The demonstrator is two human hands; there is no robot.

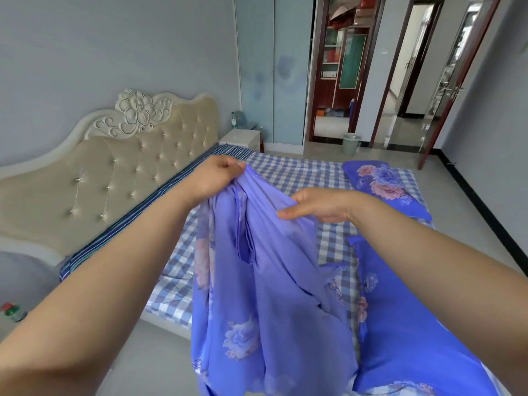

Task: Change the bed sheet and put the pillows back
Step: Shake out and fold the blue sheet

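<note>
Beyond and below the grip, a bed (pixel 183 284) with tufted cream headboard (pixel 114 178), covered in blue-checked cloth. Past the gripping hands, a blue floral pillow (pixel 383 184) flat on it; right of the grip, another floral piece (pixel 400 310), possibly a second pillow.

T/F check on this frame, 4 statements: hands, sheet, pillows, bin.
1. Both hands, left and right, hold the purple floral bed sheet. True.
2. The purple sheet lies spread flat over the mattress. False: it hangs bunched from the hands above the blue-and-white checked mattress cover.
3. A purple floral pillow lies on the bed, away from the padded beige headboard. True.
4. The pale green waste bin stands on the bed. False: on the floor near the doorway.
</note>
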